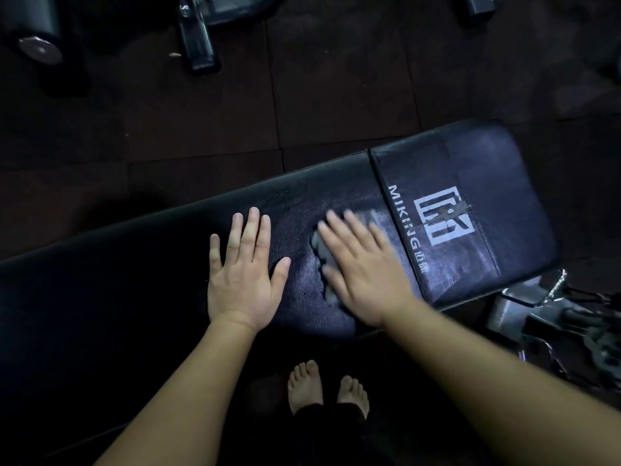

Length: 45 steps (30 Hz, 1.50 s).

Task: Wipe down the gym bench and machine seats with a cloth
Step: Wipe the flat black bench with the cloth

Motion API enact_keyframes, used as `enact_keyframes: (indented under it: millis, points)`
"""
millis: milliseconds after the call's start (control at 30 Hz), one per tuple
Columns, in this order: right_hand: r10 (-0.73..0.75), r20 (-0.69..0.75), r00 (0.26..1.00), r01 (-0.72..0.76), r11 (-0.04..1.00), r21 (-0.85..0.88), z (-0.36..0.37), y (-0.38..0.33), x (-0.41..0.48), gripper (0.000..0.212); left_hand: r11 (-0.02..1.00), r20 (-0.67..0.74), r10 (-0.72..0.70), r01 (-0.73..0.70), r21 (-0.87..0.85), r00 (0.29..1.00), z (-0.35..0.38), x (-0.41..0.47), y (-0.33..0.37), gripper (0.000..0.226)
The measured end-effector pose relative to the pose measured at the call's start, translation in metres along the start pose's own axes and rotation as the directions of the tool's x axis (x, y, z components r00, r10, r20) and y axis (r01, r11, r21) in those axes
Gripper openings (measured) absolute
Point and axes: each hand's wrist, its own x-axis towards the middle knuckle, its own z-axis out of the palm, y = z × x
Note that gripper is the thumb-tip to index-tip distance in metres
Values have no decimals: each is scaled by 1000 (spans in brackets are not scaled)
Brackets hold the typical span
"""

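Observation:
A long black padded gym bench (134,270) runs from lower left to upper right, with a white logo and lettering on its head section (470,183). My left hand (243,274) lies flat on the pad with straight fingers. Just to its right, my right hand (363,267) presses flat on a small grey cloth (324,257), which shows at the hand's left edge and beyond the fingertips. The right hand and the cloth are motion-blurred.
Dark rubber floor tiles (336,79) lie beyond the bench. Black machine frames (198,38) and a padded roller with a metal end cap (40,48) stand at the top left. A metal bench mechanism (551,317) sits at the lower right. My bare feet (327,388) stand below the bench edge.

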Motion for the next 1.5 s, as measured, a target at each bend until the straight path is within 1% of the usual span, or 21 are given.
enact_keyframes:
  millis: [67,133,233,333,400,467,533,600,667,767,867,933,1000,1067,1100,1167,1267,1367,1400,1433,1500]
  points:
    - [53,-49,997,-54,998,-11,-9,9,60,66,1000,0,3,-3,8,1000,0,0,0,78]
    - [135,-48,990,-135,991,3,-17,14,107,67,1000,7,0,0,15,1000,1,0,0,78]
    - [181,-43,983,-179,983,36,-15,6,111,68,1000,20,-2,1,13,1000,1,0,1,77]
    - [107,-67,992,-105,994,31,-2,-13,35,71,1000,24,-10,10,28,1000,1,0,2,78]
    - [39,-25,999,-39,999,16,8,-24,-28,72,999,33,-12,11,31,999,0,0,2,77]
    - [-9,11,1000,9,1000,1,12,-25,-60,70,999,38,-11,10,35,999,-1,0,2,77]
    - [-46,30,998,46,999,-1,8,-18,-45,67,999,48,-8,6,36,999,-2,0,0,77]
    - [-50,13,999,50,998,-36,0,-9,0,66,1000,60,3,-4,23,998,-3,2,-1,77]
    - [32,-20,999,-33,999,-34,-8,-1,54,65,1000,89,23,-23,-2,996,-5,3,-5,77]
    - [214,-27,976,-213,977,23,-22,0,115,65,998,112,55,-55,-5,992,-11,-2,-23,76]
    - [288,-14,957,-287,956,67,-20,-35,136,67,1000,98,6,-3,-30,995,-14,-20,-59,76]
    - [207,-23,978,-204,976,79,-14,-77,125,69,1000,86,0,1,-20,996,-12,-34,-86,77]
    - [28,-4,1000,-28,997,70,-2,-120,103,70,1000,82,2,0,-19,997,-11,-47,-110,79]
    - [-155,23,988,154,987,37,6,-131,79,69,1000,87,13,-11,-26,996,-12,-57,-124,79]
    - [-205,17,979,205,978,30,6,-119,74,69,999,92,20,-18,-27,996,-12,-59,-128,79]
    - [-148,-12,989,148,989,19,2,-74,76,69,999,105,17,-14,-30,994,-13,-60,-130,78]
    - [117,-36,993,-117,993,8,-12,-16,85,68,1000,104,3,-1,-26,995,-11,-59,-129,77]
    - [371,-84,925,-369,929,34,-11,-40,105,67,1000,88,6,-5,-11,996,-9,-59,-130,76]
    - [413,-92,906,-411,911,44,-10,-61,110,68,1000,83,9,-9,-3,996,-8,-59,-130,76]
    - [402,-92,911,-400,915,49,-8,-84,112,69,1000,77,10,-10,4,997,-7,-60,-131,76]
    - [239,-51,970,-237,970,46,-3,-127,109,70,1000,65,11,-11,8,998,-5,-60,-131,76]
